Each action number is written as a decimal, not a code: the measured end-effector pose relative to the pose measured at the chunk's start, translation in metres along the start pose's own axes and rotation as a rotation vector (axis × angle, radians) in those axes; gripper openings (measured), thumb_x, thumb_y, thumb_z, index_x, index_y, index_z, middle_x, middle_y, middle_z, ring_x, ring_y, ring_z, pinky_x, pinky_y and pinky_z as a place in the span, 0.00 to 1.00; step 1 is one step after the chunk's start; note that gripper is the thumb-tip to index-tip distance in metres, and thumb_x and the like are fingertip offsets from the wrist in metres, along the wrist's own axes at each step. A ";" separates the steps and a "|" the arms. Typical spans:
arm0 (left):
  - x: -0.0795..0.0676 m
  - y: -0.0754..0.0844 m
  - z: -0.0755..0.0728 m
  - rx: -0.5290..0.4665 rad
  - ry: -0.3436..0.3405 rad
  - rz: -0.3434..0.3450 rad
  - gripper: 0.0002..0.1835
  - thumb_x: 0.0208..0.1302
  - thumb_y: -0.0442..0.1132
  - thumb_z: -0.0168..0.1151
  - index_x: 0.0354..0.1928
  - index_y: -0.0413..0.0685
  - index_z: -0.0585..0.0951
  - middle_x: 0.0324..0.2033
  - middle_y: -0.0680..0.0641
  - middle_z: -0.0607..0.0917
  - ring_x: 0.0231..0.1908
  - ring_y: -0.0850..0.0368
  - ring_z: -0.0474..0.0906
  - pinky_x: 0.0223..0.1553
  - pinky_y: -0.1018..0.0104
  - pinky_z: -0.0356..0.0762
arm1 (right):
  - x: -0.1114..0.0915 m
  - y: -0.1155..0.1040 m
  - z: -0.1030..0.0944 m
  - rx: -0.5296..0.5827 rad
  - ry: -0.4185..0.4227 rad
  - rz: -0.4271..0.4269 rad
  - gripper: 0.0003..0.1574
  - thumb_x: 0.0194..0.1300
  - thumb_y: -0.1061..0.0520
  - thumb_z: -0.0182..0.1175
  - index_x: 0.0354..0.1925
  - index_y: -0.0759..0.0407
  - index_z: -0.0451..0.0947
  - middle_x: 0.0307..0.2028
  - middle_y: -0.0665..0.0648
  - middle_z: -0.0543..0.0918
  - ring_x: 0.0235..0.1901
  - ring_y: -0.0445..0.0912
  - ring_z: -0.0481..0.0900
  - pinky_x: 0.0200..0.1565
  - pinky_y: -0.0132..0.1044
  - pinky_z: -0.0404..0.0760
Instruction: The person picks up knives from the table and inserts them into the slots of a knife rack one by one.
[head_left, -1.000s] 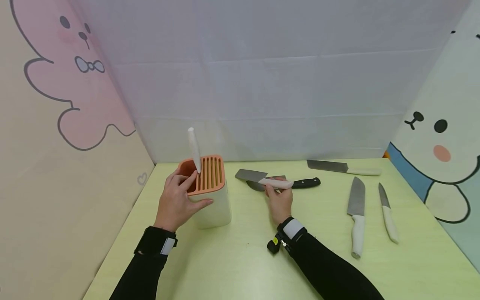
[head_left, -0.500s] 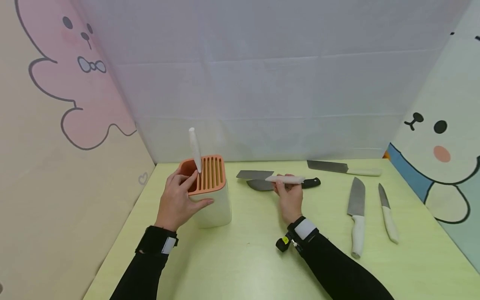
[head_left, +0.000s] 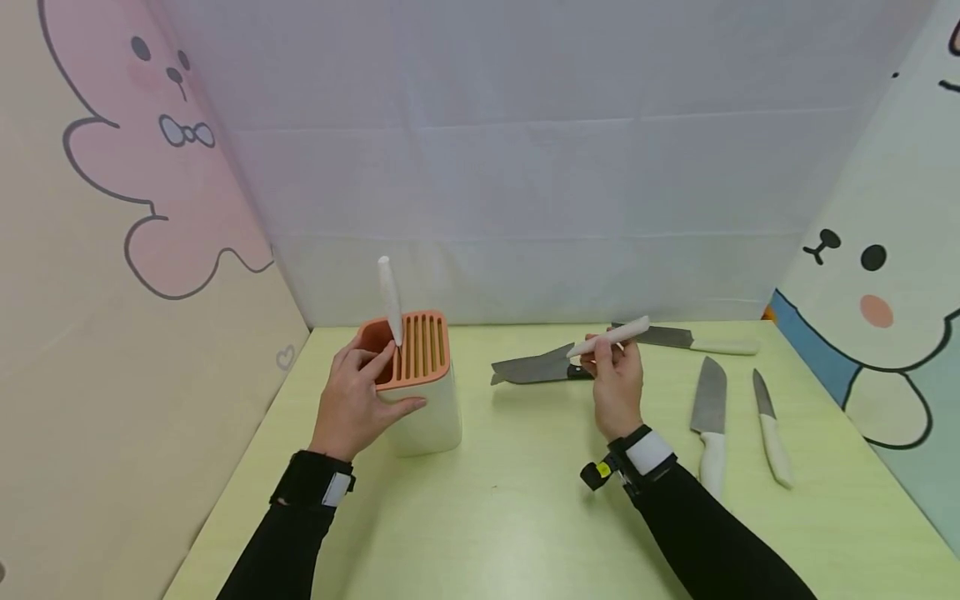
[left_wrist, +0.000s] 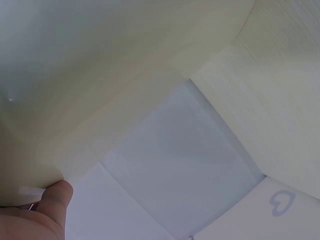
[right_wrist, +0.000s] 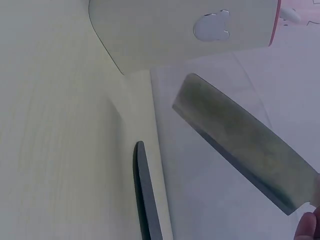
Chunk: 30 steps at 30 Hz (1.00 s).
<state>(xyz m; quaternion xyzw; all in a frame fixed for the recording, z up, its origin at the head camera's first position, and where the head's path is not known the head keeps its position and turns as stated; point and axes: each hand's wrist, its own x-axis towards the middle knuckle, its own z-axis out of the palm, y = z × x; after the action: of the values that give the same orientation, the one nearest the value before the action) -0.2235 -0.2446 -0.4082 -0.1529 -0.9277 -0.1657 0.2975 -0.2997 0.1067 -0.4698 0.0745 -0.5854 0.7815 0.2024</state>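
My left hand (head_left: pixel 352 408) holds the cream knife block (head_left: pixel 427 421) at its left side, fingers at the orange rim and thumb on the front. One white-handled knife (head_left: pixel 390 300) stands in the block's slotted top. In my right hand (head_left: pixel 619 390) is a cleaver, pinched by its white handle (head_left: pixel 618 332), which tilts up to the right. Its broad blade (right_wrist: pixel 240 142) shows whole in the right wrist view. Below it lies a black-handled knife (head_left: pixel 538 372), its handle mostly hidden behind my hand in the head view.
At the back right lies another white-handled cleaver (head_left: pixel 723 346). Nearer, a broad white-handled knife (head_left: pixel 709 400) is partly covered by my right sleeve, with a small white-handled knife (head_left: pixel 772 433) beside it. A pale wall (head_left: pixel 525 208) rises behind the table.
My right hand has moved right with the cleaver, and the cleaver's handle has swung upward to the right. The left hand stays on the knife block.
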 end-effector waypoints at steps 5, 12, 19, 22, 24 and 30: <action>0.001 0.000 0.000 0.001 -0.001 0.000 0.51 0.34 0.62 0.77 0.62 0.45 0.72 0.44 0.38 0.75 0.62 0.38 0.58 0.53 0.42 0.71 | 0.003 -0.007 -0.004 -0.005 -0.014 0.028 0.23 0.73 0.48 0.45 0.59 0.59 0.62 0.48 0.69 0.72 0.42 0.52 0.74 0.43 0.32 0.79; 0.002 0.000 0.000 -0.008 -0.001 -0.003 0.51 0.34 0.62 0.77 0.62 0.44 0.72 0.44 0.38 0.75 0.62 0.38 0.58 0.54 0.41 0.70 | 0.005 -0.011 -0.006 -0.003 -0.017 0.063 0.26 0.72 0.45 0.44 0.60 0.59 0.62 0.48 0.66 0.72 0.44 0.53 0.73 0.35 0.31 0.79; 0.001 0.000 0.001 -0.006 -0.001 -0.002 0.51 0.34 0.62 0.77 0.62 0.44 0.72 0.44 0.38 0.75 0.62 0.38 0.58 0.54 0.41 0.70 | 0.008 -0.007 -0.008 -0.050 0.026 0.070 0.25 0.72 0.45 0.44 0.58 0.59 0.64 0.43 0.63 0.74 0.37 0.51 0.75 0.25 0.29 0.79; 0.001 0.000 0.001 -0.006 -0.002 -0.001 0.51 0.34 0.63 0.76 0.62 0.44 0.72 0.44 0.38 0.75 0.62 0.38 0.58 0.55 0.41 0.70 | 0.010 -0.006 -0.009 -0.077 0.036 0.059 0.25 0.73 0.44 0.42 0.57 0.60 0.64 0.40 0.64 0.72 0.33 0.50 0.73 0.25 0.28 0.76; 0.001 -0.001 0.001 -0.004 -0.003 -0.001 0.51 0.34 0.63 0.76 0.62 0.44 0.72 0.44 0.38 0.75 0.62 0.38 0.58 0.55 0.42 0.70 | 0.011 -0.006 -0.010 -0.088 0.043 0.055 0.26 0.74 0.44 0.41 0.56 0.62 0.65 0.39 0.63 0.72 0.31 0.48 0.72 0.27 0.29 0.75; 0.002 -0.001 0.001 -0.008 0.005 0.005 0.51 0.34 0.62 0.77 0.62 0.44 0.72 0.44 0.38 0.75 0.62 0.38 0.58 0.54 0.42 0.71 | 0.014 -0.009 -0.011 -0.072 0.060 0.069 0.26 0.74 0.43 0.41 0.49 0.64 0.68 0.35 0.60 0.73 0.30 0.47 0.73 0.31 0.31 0.75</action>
<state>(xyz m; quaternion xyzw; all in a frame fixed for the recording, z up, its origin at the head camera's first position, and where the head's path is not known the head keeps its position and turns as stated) -0.2257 -0.2447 -0.4083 -0.1562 -0.9259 -0.1692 0.2996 -0.3078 0.1226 -0.4604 0.0232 -0.6091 0.7683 0.1953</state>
